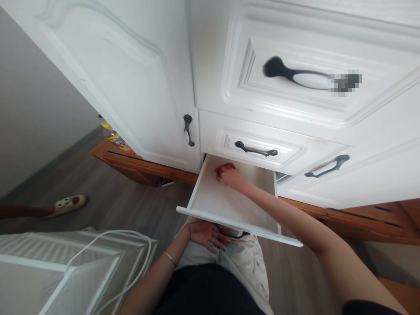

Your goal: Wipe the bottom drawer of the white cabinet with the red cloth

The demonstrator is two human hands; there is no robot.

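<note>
White cabinet (295, 52) fills the top of the head view: tall door (131, 87) on the left with a black handle (188, 130), stacked drawer fronts to its right. Top drawer front (328, 100) has a large black-and-white pull (305, 78), part of it blurred. Closed drawer below it (259, 146) has a slim dark handle (256, 150); another dark handle (327, 166) further right.

Grey wood-look floor (108, 197) below. Orange-brown wooden plinth (141, 166) runs under the cabinet.

White mesh-topped box or appliance (65, 267) at bottom left, white cable (131, 258) looping over it.

Lowest drawer (210, 203) is pulled out, white inside, front edge toward the person. Person's lap in light trousers (246, 262) sits just under it.

Right hand (231, 177) reaches into the drawer near the back left corner, fingers closed around a small red object (221, 169). Object is inside the drawer, at or just above the drawer bottom; can't tell which. Can't tell what it is, partly covered by the fingers.

Left hand (205, 232) rests flat below the drawer's front edge, against the lap, fingers loosely spread, gripping nothing. Thin bracelet (170, 258) on that wrist.

Small stuff: a light slipper with red marks (67, 204) on the floor at left, worn on another person's foot. A yellow-labelled bottle (114, 138) sits just behind the door's lower edge.
</note>
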